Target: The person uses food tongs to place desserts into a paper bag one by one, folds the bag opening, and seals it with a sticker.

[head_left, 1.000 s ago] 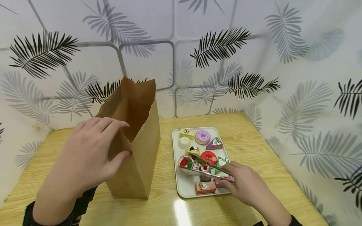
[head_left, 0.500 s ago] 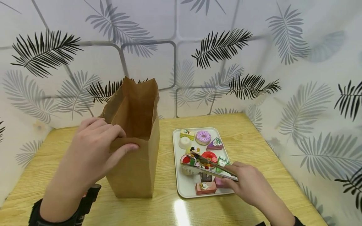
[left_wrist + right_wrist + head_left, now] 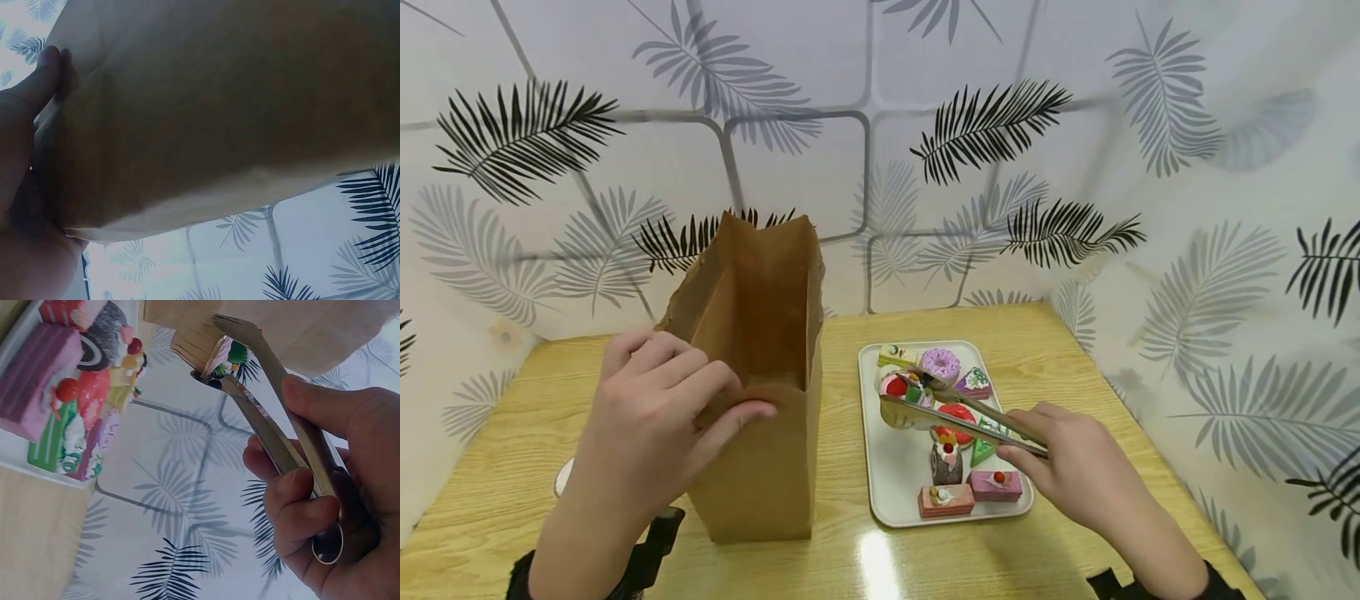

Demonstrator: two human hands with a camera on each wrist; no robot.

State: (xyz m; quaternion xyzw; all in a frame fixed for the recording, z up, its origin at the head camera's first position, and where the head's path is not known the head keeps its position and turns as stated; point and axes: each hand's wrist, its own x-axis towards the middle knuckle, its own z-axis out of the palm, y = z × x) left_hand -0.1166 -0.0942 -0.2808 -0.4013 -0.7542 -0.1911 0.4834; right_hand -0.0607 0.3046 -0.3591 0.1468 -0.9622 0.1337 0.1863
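Note:
My left hand [image 3: 658, 408] pinches the near rim of an upright brown paper bag [image 3: 767, 475] between thumb and fingers; the bag's mouth gapes. In the left wrist view, the bag [image 3: 237, 100] fills most of the picture, with the thumb against its side. My right hand [image 3: 1086, 467] grips metal tongs [image 3: 962, 427]. Between the tongs' tips is a toy cupcake [image 3: 897, 386] with a red and green topping, held above the white tray [image 3: 880, 492]. The right wrist view shows the cupcake [image 3: 195, 351] clamped by the tongs [image 3: 281, 387], its ridged side visible.
On the tray lie several toy sweets, among them a purple donut [image 3: 940, 364], a red donut [image 3: 957, 417], a chocolate roll [image 3: 947, 465] and pink cake slices [image 3: 996, 486]. A white round thing [image 3: 562, 479] is partly hidden behind my left forearm. Leaf-patterned cloth [image 3: 925, 250] surrounds the wooden table [image 3: 842, 400].
The tongs have lifted the cupcake, uncovering the chocolate roll. My left hand has shifted slightly right and down, and the bag's near rim has been drawn straighter, widening its mouth.

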